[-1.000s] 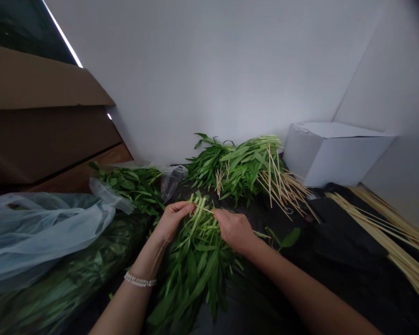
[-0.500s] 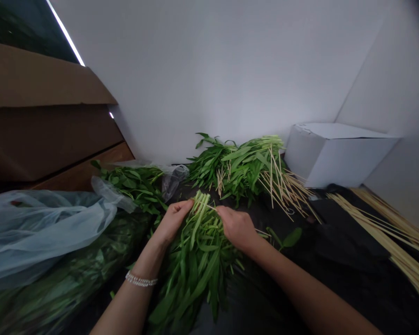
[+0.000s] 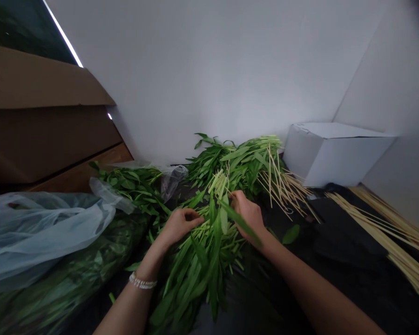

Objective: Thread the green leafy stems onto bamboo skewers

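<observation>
A bunch of long green leafy stems (image 3: pixel 202 251) lies on the black sheet in front of me, its pale cut ends pointing toward the wall. My right hand (image 3: pixel 249 215) is closed round the upper stalks of the bunch and lifts them. My left hand (image 3: pixel 179 223) rests on the left side of the same bunch with its fingers curled over some stems. A beaded bracelet (image 3: pixel 142 281) sits on my left wrist.
A pile of skewered greens (image 3: pixel 240 163) lies by the wall. Loose bamboo skewers (image 3: pixel 387 232) lie on the right. A white box (image 3: pixel 331 151) stands at the back right. A plastic bag of greens (image 3: pixel 49 232) and cardboard boxes (image 3: pixel 45 121) fill the left.
My right hand has moved forward and up, raising the stalk ends of the bunch. My left hand has slid back and down along the stems.
</observation>
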A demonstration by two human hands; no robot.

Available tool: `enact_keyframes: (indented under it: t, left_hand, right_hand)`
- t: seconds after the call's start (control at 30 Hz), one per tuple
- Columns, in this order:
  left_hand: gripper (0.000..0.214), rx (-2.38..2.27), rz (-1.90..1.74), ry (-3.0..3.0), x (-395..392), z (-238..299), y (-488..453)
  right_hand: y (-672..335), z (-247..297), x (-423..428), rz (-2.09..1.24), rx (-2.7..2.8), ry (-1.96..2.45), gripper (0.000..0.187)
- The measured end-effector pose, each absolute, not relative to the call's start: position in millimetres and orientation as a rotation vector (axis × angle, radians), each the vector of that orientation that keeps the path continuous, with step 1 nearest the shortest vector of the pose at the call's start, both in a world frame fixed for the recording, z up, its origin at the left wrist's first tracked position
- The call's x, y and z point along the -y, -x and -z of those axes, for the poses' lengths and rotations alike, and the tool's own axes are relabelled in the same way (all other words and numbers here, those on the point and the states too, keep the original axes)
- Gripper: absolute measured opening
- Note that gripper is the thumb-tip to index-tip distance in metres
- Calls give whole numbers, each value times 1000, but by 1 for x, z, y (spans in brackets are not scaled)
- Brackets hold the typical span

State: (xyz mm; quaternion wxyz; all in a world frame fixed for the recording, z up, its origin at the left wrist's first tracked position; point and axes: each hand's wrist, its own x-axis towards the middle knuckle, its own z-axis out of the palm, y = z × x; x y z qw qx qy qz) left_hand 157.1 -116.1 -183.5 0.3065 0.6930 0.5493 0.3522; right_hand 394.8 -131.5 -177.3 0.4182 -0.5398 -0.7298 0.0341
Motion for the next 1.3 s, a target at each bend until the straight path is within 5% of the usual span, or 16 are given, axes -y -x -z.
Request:
enact_keyframes:
  t: [0.27, 0.6, 1.3]
  left_hand:
    - [19, -1464, -693, -1775, 119, 178, -151]
    - [28, -1067, -1350, -930, 116, 162, -150]
    - [37, -985, -1408, -810, 118, 160, -158]
  right_hand:
    - [-393, 185, 128, 8, 1846, 1270, 28]
    - [-392, 185, 129, -90, 1878, 1157, 26]
    - [-377, 193, 138, 117, 2299, 1219, 23]
